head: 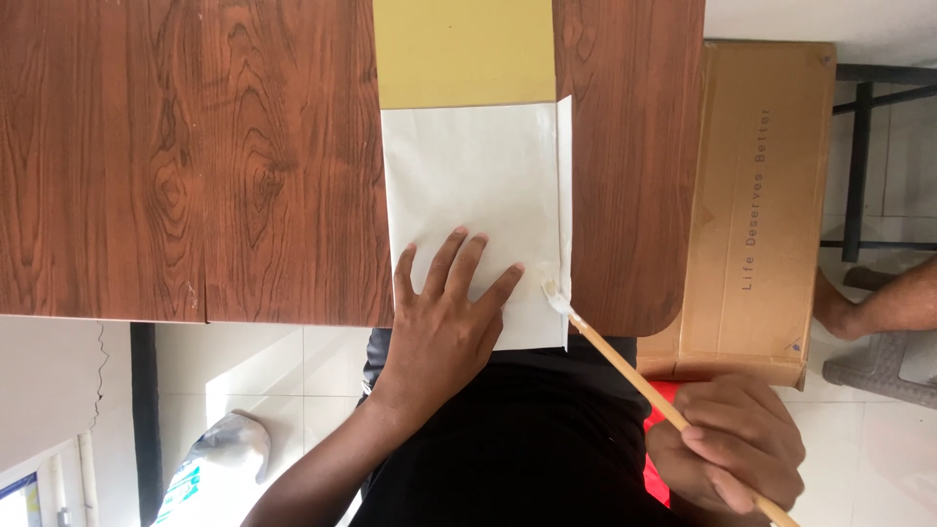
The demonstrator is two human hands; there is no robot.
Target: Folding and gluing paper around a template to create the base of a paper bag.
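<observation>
One wood-grain table (195,156) lies under everything, with a brown cardboard box (756,210) beside it. Your white paper (473,195) overlaps a yellow sheet (464,49). Your left hand (444,312) presses it flat, fingers spread; your right hand (727,444) grips a thin wooden brush (625,366), tip touching the paper's edge.

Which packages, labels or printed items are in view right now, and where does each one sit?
Cardboard box: right of the wooden table, long, brown, with a line of dark print along it.
Printed bag: lower left on the floor, white with blue-green markings, crumpled.
Envelope-like paper: on the table, white with a yellow part, no print visible.
</observation>
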